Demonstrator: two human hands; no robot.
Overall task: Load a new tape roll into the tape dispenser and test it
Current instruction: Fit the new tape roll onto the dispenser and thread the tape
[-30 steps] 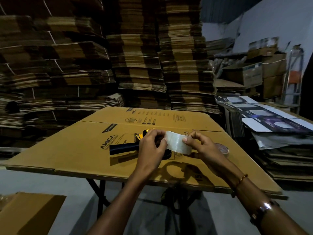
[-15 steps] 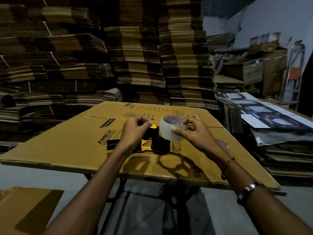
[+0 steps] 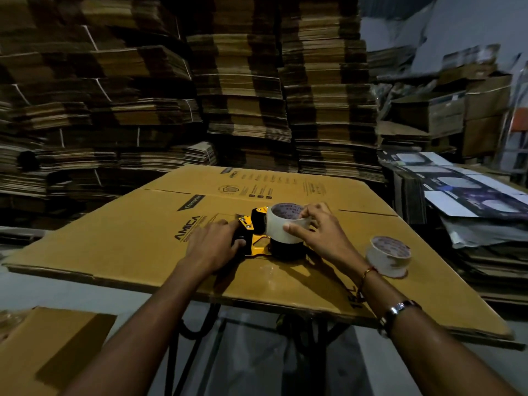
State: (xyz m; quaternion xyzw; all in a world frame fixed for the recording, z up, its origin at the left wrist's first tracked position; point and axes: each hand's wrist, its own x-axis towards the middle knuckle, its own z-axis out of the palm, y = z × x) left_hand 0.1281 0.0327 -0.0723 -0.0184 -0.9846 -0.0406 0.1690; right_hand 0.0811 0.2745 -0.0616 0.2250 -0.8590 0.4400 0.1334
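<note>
The right hand grasps the tape roll by its rim, over the dispenser hub at mid-cardboard. The left hand clasps the handle. The roll looks light, stiff and slick-faced; rim edges suit gripping.

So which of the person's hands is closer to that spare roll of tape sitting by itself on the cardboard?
The right hand. It grips another roll at the dispenser, just left of the spare roll; the left hand is beyond the dispenser.
</note>
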